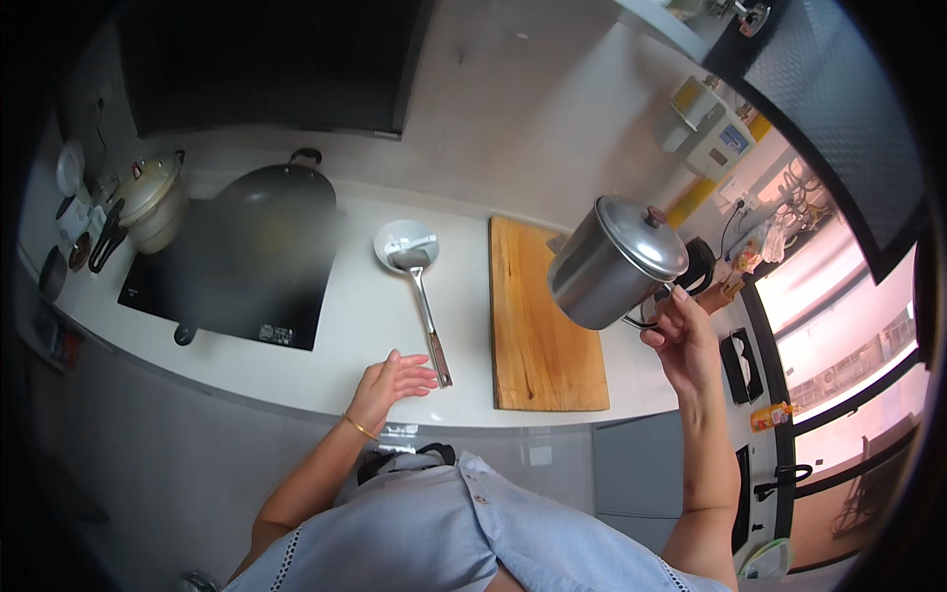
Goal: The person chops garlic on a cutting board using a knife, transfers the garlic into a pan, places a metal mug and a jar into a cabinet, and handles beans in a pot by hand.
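Observation:
My right hand [684, 333] grips the handle of a lidded stainless steel pot [607, 270], raised and tilted over the right edge of a wooden cutting board [544, 340]. Its lid, with a reddish-brown knob, is on. Near the counter's front edge my left hand [396, 383] holds nothing, fingers apart, just beside the handle end of a metal spatula [425, 311]. The spatula's head rests on a white bowl [386, 231] that has a small white utensil in it. A dark wok [274, 214] stands on the black cooktop [222, 314], partly blurred by a hazy patch.
A cream lidded pot [155, 207] and black-handled tongs [109, 240] are left of the wok. A gas meter [714, 137] with a yellow pipe hangs on the wall at right. Past my right hand are a black box [740, 366] and an orange pouch [771, 416] by the window.

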`<action>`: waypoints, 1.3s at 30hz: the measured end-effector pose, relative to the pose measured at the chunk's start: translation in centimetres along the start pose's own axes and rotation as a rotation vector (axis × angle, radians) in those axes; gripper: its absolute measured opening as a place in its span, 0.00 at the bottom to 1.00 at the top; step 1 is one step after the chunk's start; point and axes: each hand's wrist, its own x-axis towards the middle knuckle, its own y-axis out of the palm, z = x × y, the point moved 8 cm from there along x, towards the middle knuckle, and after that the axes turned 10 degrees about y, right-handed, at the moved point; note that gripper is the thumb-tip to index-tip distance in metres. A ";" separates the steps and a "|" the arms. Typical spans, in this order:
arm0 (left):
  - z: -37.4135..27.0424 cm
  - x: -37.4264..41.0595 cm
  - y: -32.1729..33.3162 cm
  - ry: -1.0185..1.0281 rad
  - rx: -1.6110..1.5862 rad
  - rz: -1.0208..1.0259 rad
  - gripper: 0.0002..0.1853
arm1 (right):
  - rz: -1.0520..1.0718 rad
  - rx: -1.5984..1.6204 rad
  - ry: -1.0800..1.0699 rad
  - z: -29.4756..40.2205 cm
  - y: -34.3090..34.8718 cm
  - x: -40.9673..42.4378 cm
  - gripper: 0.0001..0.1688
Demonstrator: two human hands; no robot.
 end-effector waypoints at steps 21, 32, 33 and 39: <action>-3.3 -3.4 -10.4 0.006 0.036 -0.146 0.21 | 0.029 -0.137 -0.369 18.8 14.4 0.1 0.15; -3.8 -3.3 -11.4 -0.018 0.012 -0.143 0.19 | 0.032 -0.151 -0.496 26.8 18.6 2.1 0.14; -3.7 -3.4 -11.5 -0.022 0.002 -0.142 0.19 | 0.040 -0.152 -0.506 27.6 18.7 2.5 0.14; -3.7 -3.6 -12.2 -0.006 -0.014 -0.145 0.20 | 0.003 -0.092 -0.551 30.6 19.5 5.3 0.14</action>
